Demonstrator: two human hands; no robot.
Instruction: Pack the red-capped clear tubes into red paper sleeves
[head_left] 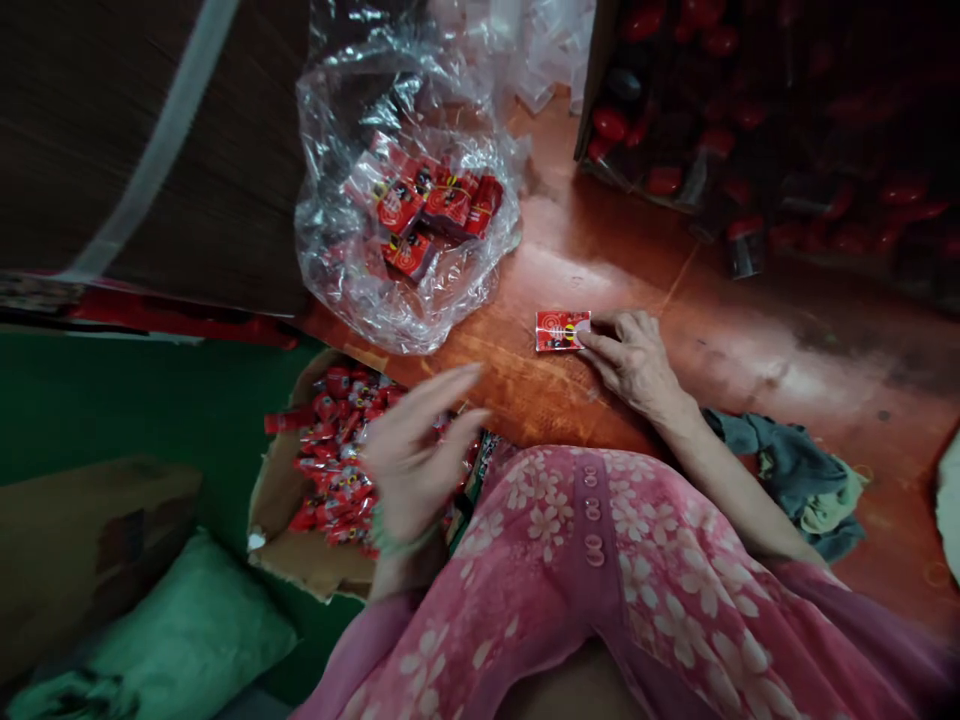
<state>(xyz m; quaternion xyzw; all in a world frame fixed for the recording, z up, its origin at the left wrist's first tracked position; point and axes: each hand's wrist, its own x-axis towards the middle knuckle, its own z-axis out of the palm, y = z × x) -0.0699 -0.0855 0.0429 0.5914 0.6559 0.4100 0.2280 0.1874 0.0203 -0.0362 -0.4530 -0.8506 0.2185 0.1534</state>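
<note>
My right hand [634, 365] pinches one end of a small rectangular red printed label [556, 332], with the thumb on its printed face. Whether it is a single piece or a thin stack, I cannot tell. Smeared by motion, my left hand [420, 450] is in the air over a cardboard box [281, 480], its fingers stretched out and the thumb apart, with nothing visible in it. That box holds many small red wrapped pieces [334, 470]. Beyond my hands, a clear plastic bag [442, 310] lies open around several bundles of similar red labels [450, 200].
The orange-brown tabletop [600, 270] spans the middle. At the back right is a dark box with red-capped clear containers [744, 245]. Translucent plastic pieces [551, 50] lie behind the bag. A crumpled grey-green cloth [795, 480] is at right; a pale green sack [195, 630] at lower left.
</note>
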